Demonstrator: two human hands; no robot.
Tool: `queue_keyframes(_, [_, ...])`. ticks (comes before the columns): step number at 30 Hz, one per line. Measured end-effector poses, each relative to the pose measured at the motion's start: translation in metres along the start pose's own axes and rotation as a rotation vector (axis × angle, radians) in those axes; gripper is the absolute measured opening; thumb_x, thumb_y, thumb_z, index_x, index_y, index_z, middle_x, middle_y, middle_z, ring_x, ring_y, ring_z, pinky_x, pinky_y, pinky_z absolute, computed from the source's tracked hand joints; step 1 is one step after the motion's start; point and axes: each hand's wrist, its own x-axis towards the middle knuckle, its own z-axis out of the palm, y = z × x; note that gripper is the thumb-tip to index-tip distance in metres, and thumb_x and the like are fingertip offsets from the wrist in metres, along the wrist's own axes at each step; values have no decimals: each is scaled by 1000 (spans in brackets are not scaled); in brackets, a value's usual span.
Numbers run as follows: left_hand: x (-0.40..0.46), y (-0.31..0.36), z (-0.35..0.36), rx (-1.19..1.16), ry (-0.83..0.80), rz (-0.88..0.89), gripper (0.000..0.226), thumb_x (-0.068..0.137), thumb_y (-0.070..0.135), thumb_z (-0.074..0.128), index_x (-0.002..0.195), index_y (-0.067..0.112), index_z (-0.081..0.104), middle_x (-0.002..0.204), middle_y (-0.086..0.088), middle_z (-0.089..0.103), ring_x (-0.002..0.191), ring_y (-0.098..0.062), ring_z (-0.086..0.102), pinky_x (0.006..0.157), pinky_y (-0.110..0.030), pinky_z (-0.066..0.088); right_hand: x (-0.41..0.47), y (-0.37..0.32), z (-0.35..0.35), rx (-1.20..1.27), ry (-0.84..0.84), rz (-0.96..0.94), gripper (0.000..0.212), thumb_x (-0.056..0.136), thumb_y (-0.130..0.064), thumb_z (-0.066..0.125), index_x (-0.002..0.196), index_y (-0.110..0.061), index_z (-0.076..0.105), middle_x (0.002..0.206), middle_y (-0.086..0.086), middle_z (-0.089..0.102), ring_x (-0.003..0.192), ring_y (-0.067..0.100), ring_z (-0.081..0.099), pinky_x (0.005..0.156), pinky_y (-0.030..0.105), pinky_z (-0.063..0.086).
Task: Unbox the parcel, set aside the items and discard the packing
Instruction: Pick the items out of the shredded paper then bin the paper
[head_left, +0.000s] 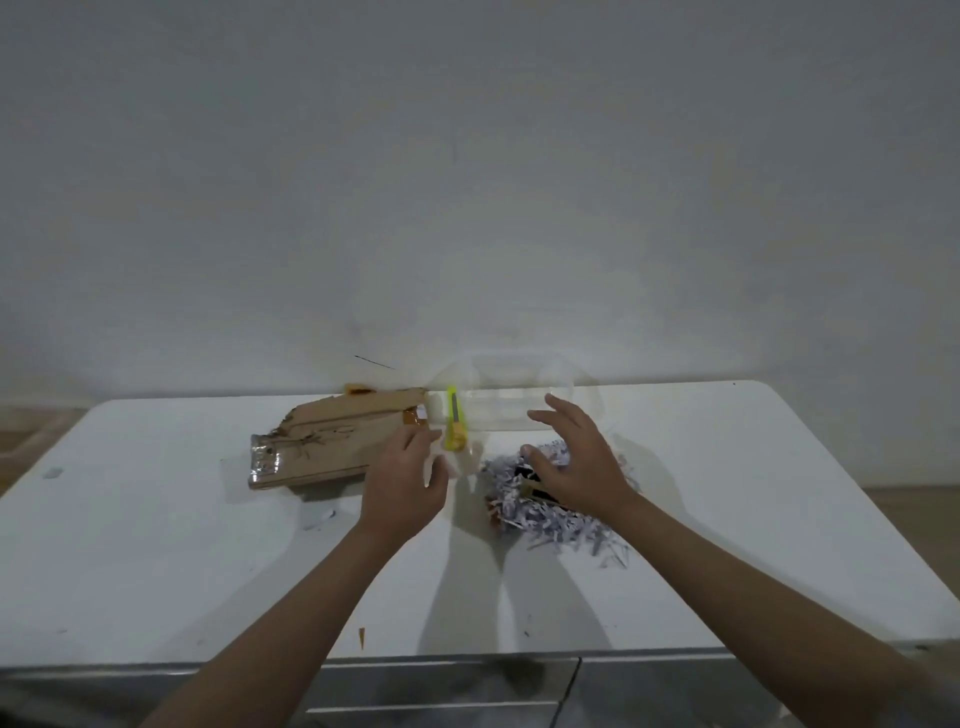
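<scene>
A white table (156, 545) stands against a pale wall, and both bare forearms reach out over it from the near edge. The left hand (402, 480) hovers near the middle of the table, fingers loosely curled and holding nothing that can be made out. Just beyond its fingertips lies a yellow box cutter (454, 421), its blade end pointing to the far side. To the left lies the flattened cardboard box (332, 441), torn at its far edge, with shiny tape on its left end. The right hand (576, 462) is open with fingers spread, poised over a heap of shredded paper (550, 525) on the right; something dark shows in the shreds beneath the palm. At the far edge, behind the right hand, stands a clear plastic container (511, 392).
</scene>
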Motion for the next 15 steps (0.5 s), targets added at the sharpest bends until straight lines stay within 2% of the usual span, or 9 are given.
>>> queue_keyframes(2, [4, -18, -12, 10, 48, -46, 25, 80, 23, 56, 99, 9, 64, 93, -7, 60, 81, -26, 57, 66, -34, 50, 14, -15, 21, 23, -14, -23, 44, 83, -36, 61, 123, -18, 58, 139, 7, 48, 131, 20, 43, 106, 32, 35])
queue_keyframes(4, [9, -39, -25, 41, 75, -118, 35, 81, 34, 48, 102, 11, 63, 100, -10, 59, 84, -31, 58, 71, -39, 51, 29, -33, 42, 53, -29, -36, 43, 84, -32, 59, 124, -16, 58, 135, 8, 51, 129, 20, 45, 106, 33, 37])
queue_keyframes(7, [18, -75, -46, 117, 81, -199, 48, 78, 43, 45, 107, 8, 63, 111, -17, 60, 100, -37, 57, 85, -48, 49, 51, -59, 71, 121, -45, -24, 38, 87, -24, 58, 125, -15, 57, 130, 5, 55, 123, 17, 49, 101, 24, 37])
queue_keyframes(9, [24, -97, -59, 164, 12, -290, 55, 78, 47, 46, 115, 8, 61, 121, -17, 58, 109, -37, 54, 92, -51, 44, 63, -74, 87, 164, -52, 12, 35, 90, -19, 58, 124, -16, 57, 127, 2, 59, 118, 13, 51, 97, 19, 35])
queue_keyframes(11, [28, -117, -67, 207, -75, -383, 51, 84, 44, 53, 122, 11, 57, 129, -14, 55, 116, -36, 51, 100, -55, 37, 74, -86, 102, 201, -66, 58, 32, 90, -16, 58, 122, -17, 59, 121, 0, 64, 112, 9, 55, 92, 14, 38])
queue_keyframes(13, [29, -132, -72, 207, -134, -437, 44, 88, 40, 54, 123, 12, 57, 129, -11, 56, 116, -33, 52, 105, -56, 32, 82, -94, 114, 233, -87, 106, 30, 89, -12, 58, 119, -16, 62, 113, 1, 67, 104, 5, 58, 83, 3, 39])
queue_keyframes(15, [29, -142, -75, 144, -142, -455, 38, 91, 37, 53, 118, 12, 60, 119, -10, 62, 105, -30, 58, 100, -48, 39, 87, -98, 123, 217, -100, 137, 26, 88, -10, 58, 113, -13, 66, 106, 4, 70, 96, 8, 62, 77, 0, 41])
